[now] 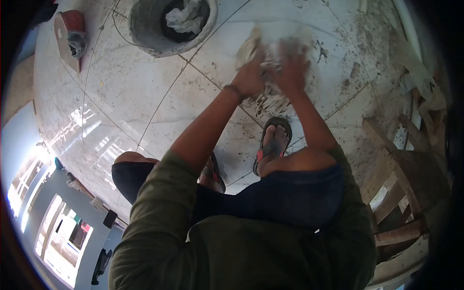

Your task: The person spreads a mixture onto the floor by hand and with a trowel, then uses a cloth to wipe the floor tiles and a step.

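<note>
Seen from above, a person in a dark green long-sleeved top and dark shorts bends forward over a pale tiled floor [159, 77], both arms reaching down. Under and between the hands, on the tiles just beyond the feet, lies a pale, clumpy mass [275, 101], smeared and ridged at its near edge; whether it is wet paste, soaked cloth or both cannot be told. The left hand [251, 75] is on its left side and the right hand [293, 65] is just beside, on its right. Both are blurred, so it is impossible to say whether the fingers are clenched on the stuff or lie loose against it. By its look, the mass should be soft, damp and slippery, yielding rather than stiff, with little to break; a broad hold from both sides, fingers tucked beneath, would probably suit it better than a pinch, since the ragged edges may pull away. Close to its near edge is the sandalled right foot [274, 137], which limits room on that side. Up and to the left stands a grimy bucket [145, 29] with a crumpled plastic bag [185, 18] inside. Farther left lies a flat board [63, 41] with a red object [72, 20] against it. Wooden framing [411, 179] crowds the right, well apart from the hands. Dark specks and crumbs litter the tiles.
</note>
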A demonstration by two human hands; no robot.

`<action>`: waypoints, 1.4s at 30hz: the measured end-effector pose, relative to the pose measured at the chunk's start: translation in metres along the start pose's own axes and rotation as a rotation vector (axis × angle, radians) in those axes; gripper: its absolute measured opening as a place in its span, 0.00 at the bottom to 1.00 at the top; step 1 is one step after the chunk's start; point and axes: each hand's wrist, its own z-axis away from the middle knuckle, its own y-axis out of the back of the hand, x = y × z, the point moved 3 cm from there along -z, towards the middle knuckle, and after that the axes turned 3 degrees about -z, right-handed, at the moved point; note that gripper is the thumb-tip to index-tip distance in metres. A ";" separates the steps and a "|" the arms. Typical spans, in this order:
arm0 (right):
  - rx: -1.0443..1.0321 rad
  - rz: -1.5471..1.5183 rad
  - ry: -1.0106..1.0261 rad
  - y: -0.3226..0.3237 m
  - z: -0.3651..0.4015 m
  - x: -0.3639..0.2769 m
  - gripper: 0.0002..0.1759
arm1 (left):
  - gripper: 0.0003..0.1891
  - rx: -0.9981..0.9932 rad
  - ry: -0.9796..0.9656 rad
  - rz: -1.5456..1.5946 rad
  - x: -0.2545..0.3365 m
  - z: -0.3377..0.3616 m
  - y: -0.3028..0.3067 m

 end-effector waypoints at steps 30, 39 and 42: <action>-0.120 0.056 0.389 -0.047 0.002 -0.035 0.19 | 0.32 0.634 0.219 -0.216 0.076 0.205 0.255; 0.097 -0.001 0.301 -0.015 -0.074 0.011 0.27 | 0.32 0.568 0.296 -0.340 0.066 0.219 0.261; 0.306 0.107 -0.021 0.033 -0.091 0.091 0.27 | 0.31 0.605 0.334 -0.311 0.062 0.239 0.276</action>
